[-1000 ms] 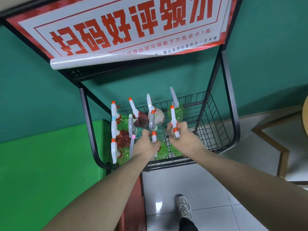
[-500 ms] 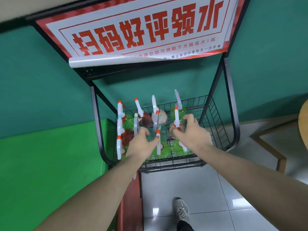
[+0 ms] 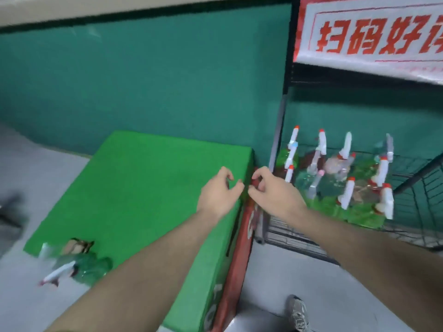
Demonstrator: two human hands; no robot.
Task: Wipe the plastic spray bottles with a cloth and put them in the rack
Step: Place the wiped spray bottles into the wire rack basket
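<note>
Several plastic spray bottles (image 3: pixel 345 188) with white triggers and orange tips stand packed in the black wire rack (image 3: pixel 407 226) on the right. Another green spray bottle (image 3: pixel 79 269) lies on its side at the near left corner of the green-topped box (image 3: pixel 143 188), next to a crumpled brownish cloth (image 3: pixel 78 245). My left hand (image 3: pixel 219 192) hovers over the box's right edge, fingers curled and apart, holding nothing. My right hand (image 3: pixel 273 194) is just beside it, left of the rack, fingers loosely bent and empty.
A red-and-white sign (image 3: pixel 369 37) hangs on the rack's upper frame. A dark green wall (image 3: pixel 143 80) runs behind. The box has a red side panel (image 3: pixel 239 259). My shoe (image 3: pixel 298 315) stands on the pale tiled floor. Something dark and blurred sits at the far left (image 3: pixel 9 212).
Both hands let go of the bottles in the rack and pulled back to the left. The view swung left, bringing the green box, the lying bottle and the cloth into sight.
</note>
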